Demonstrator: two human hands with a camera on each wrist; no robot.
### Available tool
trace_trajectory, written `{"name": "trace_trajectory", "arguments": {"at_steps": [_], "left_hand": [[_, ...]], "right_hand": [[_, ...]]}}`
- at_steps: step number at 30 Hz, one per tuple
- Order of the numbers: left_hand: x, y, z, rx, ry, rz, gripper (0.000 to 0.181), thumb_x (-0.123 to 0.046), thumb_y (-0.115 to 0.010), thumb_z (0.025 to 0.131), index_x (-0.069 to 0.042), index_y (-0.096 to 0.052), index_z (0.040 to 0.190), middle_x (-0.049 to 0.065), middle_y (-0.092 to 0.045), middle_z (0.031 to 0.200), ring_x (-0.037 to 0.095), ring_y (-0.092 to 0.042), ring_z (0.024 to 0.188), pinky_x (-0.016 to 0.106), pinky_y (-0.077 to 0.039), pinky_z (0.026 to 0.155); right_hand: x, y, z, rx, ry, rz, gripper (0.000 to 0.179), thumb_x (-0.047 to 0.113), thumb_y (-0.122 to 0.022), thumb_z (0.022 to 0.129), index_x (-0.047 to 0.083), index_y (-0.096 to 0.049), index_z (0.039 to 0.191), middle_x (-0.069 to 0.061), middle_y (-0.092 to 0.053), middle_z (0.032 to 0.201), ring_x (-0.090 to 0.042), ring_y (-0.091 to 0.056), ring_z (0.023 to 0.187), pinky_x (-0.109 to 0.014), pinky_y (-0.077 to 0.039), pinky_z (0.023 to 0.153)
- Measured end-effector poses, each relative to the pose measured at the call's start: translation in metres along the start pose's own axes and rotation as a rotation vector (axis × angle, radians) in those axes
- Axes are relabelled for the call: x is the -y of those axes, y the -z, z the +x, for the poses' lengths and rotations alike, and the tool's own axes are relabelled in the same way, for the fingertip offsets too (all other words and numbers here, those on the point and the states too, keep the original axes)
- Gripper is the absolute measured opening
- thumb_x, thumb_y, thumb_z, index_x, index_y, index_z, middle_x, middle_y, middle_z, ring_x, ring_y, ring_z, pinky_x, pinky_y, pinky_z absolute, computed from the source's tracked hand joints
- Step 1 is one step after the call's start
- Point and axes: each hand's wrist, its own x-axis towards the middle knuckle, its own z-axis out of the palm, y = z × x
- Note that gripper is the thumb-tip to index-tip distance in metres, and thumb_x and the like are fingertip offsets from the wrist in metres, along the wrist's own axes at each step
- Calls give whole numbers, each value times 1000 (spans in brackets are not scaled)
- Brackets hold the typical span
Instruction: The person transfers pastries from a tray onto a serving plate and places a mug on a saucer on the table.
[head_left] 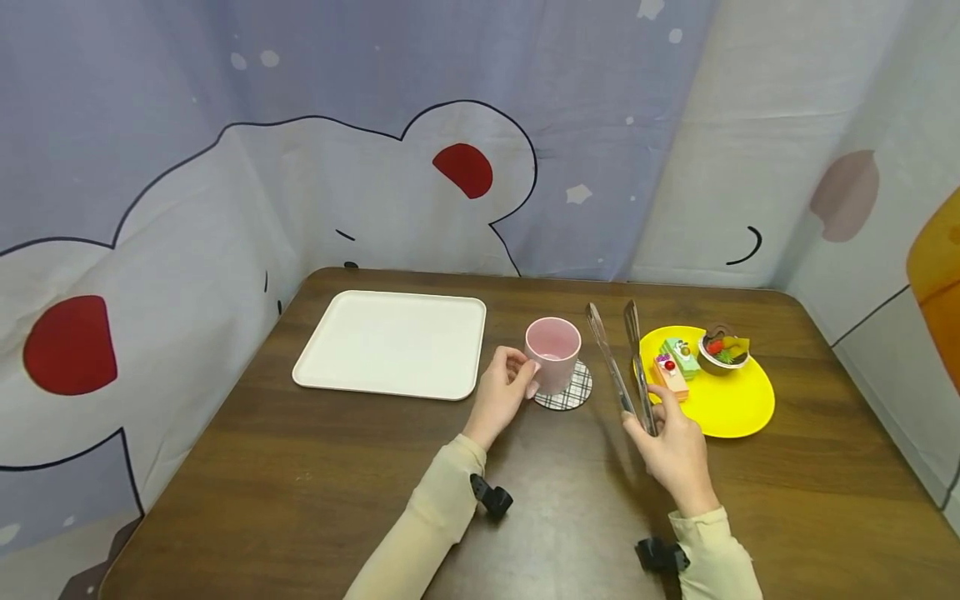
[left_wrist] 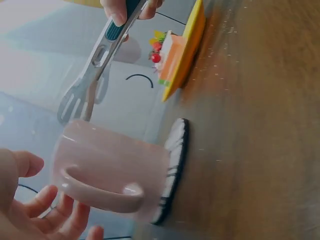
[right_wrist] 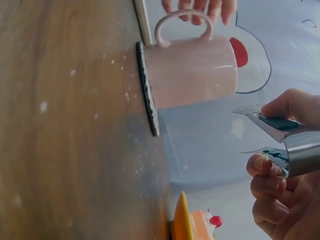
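A pink mug [head_left: 553, 358] stands upright on a round plaid coaster [head_left: 573, 397]. My left hand [head_left: 501, 392] is beside the mug's handle [left_wrist: 102, 195]; in the left wrist view its fingers are loosely bent near the handle, not wrapped round it. My right hand [head_left: 675, 446] grips metal tongs [head_left: 639, 360] with green grip pads, the thumb on one arm and fingers on the other. The arms of the tongs are spread apart, with nothing between their tips. They point away from me, between the mug and a yellow plate [head_left: 738, 421].
On the plate sit an orange cake piece [head_left: 672, 382], a green cake piece [head_left: 681, 358] and a small bowl [head_left: 722, 360] topped with fruit shapes. A white tray [head_left: 390, 346] lies at the left of the brown table [head_left: 315, 492]. A printed curtain [head_left: 360, 67] hangs behind.
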Motion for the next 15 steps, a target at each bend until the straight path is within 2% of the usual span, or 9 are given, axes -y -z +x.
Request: {"name": "trace_trajectory", "arguments": {"at_steps": [4, 7, 10, 13, 15], "left_hand": [[-14, 4, -4, -47, -102, 41, 11, -16, -58, 94, -6, -59, 100, 9, -61, 87, 11, -54, 74, 20, -43, 66], [-28, 5, -11, -24, -169, 73, 9, -15, -58, 94, -7, -62, 96, 6, -63, 83, 8, -52, 70, 18, -42, 63], [-41, 4, -19, 68, -181, 112, 15, -20, -55, 96, -8, -65, 97, 5, -67, 80, 6, -52, 67, 18, -43, 62], [-50, 2, -28, 189, -134, 151, 27, -30, -50, 100, -10, -68, 101, 3, -70, 82, 4, -56, 67, 18, -44, 63], [-52, -1, -32, 265, -83, 121, 33, -36, -48, 101, -9, -67, 103, 5, -71, 81, 8, -60, 66, 18, -44, 61]], "right_hand": [[7, 1, 0, -17, 9, 37, 51, 20, -72, 84, 0, -52, 127, -15, -69, 77, -7, -42, 48, -25, -34, 48], [14, 0, -1, -54, 50, 56, 51, 18, -75, 82, -1, -55, 124, -12, -67, 72, -5, -39, 49, -25, -32, 49], [24, -2, -3, -92, 94, 77, 51, 15, -79, 79, -1, -57, 122, -9, -64, 69, -3, -36, 51, -23, -30, 49], [37, -7, -9, -125, 148, 110, 52, 11, -81, 75, -1, -58, 120, -6, -61, 64, 0, -34, 49, -21, -29, 47], [47, -11, -13, -145, 213, 112, 51, 10, -81, 74, -2, -58, 118, -4, -58, 61, 1, -31, 49, -19, -27, 46]]}}
